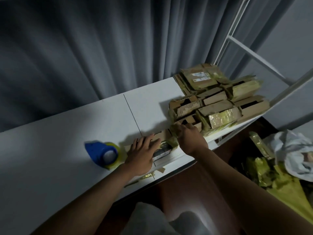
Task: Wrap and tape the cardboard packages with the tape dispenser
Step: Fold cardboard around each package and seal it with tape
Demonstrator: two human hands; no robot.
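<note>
Brown cardboard package (162,134) lies at the white worktop's (67,138) near edge; left hand (144,154) presses flat on it, right hand (189,138) pinches yellowish tape (173,133) at its end. Blue tape dispenser (101,152) sits just left.

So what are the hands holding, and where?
The left hand presses flat on the cardboard package; the right hand pinches yellow tape at its far end.

We can read no text anywhere. A white label (200,76) sits on the top package (198,78) of the stack (218,102), but its print is too blurred to make out. Nearer us than the stack, the package under the hands (162,150) shows a pale printed patch, equally unreadable.
</note>
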